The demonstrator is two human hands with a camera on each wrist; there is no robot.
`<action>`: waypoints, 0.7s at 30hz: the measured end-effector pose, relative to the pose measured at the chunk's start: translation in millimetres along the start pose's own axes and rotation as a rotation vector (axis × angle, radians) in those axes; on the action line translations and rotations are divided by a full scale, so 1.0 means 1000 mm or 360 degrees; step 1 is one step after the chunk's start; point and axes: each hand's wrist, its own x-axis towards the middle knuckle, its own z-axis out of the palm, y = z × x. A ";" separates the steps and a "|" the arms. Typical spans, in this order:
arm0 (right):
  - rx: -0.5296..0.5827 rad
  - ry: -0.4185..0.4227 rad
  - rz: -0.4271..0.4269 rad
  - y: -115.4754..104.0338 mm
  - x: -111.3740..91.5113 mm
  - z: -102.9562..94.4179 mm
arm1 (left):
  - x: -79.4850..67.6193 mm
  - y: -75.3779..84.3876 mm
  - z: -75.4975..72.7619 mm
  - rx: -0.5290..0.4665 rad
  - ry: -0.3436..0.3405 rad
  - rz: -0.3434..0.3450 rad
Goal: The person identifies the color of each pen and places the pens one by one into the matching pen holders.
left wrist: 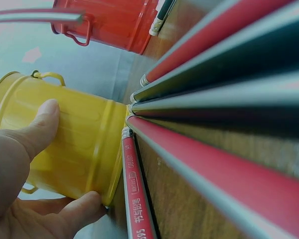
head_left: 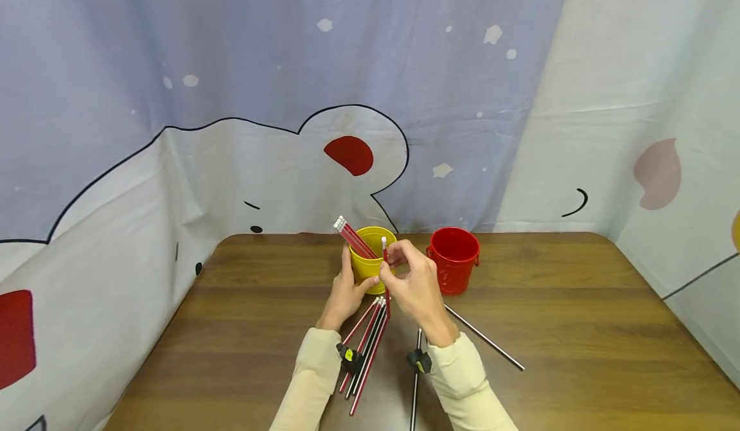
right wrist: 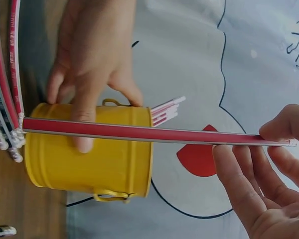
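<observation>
The left hand [head_left: 341,299] grips the yellow bucket [head_left: 364,268] from its left side, thumb across the front. Several red pencils [head_left: 354,238] lean out of that bucket to the left, white ends up. Below it, a fan of red and black pencils [head_left: 373,344] lies on the wooden table [head_left: 578,328], white ends toward the bucket. The right hand [head_left: 417,286] pinches a single red pencil [right wrist: 158,133] near its white end, holding it nearly upright before the yellow bucket. A dark pencil [head_left: 414,395] lies beneath the right wrist. Farther right stands the red bucket [head_left: 455,270], with another dark pencil [head_left: 484,337] slanting away in front.
</observation>
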 end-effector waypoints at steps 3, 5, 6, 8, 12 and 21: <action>-0.0011 0.0005 -0.0047 0.000 0.008 0.000 | 0.000 0.001 0.000 -0.0017 -0.0004 -0.0019; -0.0021 -0.0013 -0.0076 0.000 0.014 0.001 | 0.000 0.001 0.001 -0.0018 -0.0001 -0.0019; -0.0030 -0.0021 -0.0088 0.001 0.017 0.001 | -0.001 0.001 0.001 -0.0021 0.0000 -0.0017; -0.0046 -0.0026 -0.0119 0.002 0.023 0.001 | -0.001 0.002 0.001 -0.0024 0.0004 -0.0014; -0.0038 0.0003 -0.0165 0.003 0.034 0.000 | 0.000 0.003 0.001 -0.0015 0.0000 -0.0021; -0.0053 0.0038 -0.0224 -0.006 0.057 -0.002 | 0.000 0.003 0.000 -0.0004 -0.0012 -0.0053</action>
